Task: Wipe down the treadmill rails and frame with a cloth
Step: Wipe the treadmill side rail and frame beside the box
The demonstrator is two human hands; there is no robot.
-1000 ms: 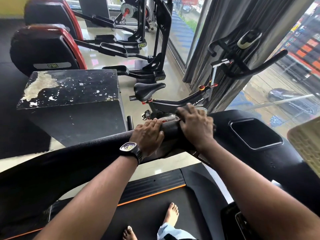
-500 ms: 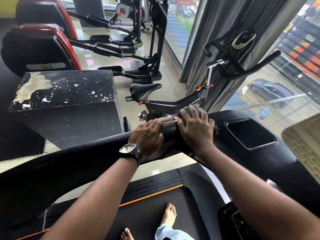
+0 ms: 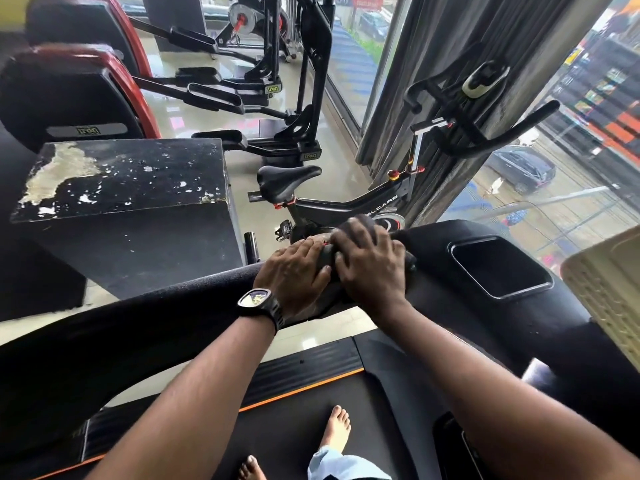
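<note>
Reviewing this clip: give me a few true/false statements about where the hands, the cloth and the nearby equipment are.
1. Both hands are on the treadmill handrail near the console. True: left hand and right hand sit side by side there.
2. The wristwatch is on the right wrist. False: it is on the left wrist.
3. The right hand covers a dark cloth on the rail. True.
4. The person wears shoes on the treadmill belt. False: the foot in clear view is bare.
5. A spin bike stands beyond the handrail, by the window. True.
</note>
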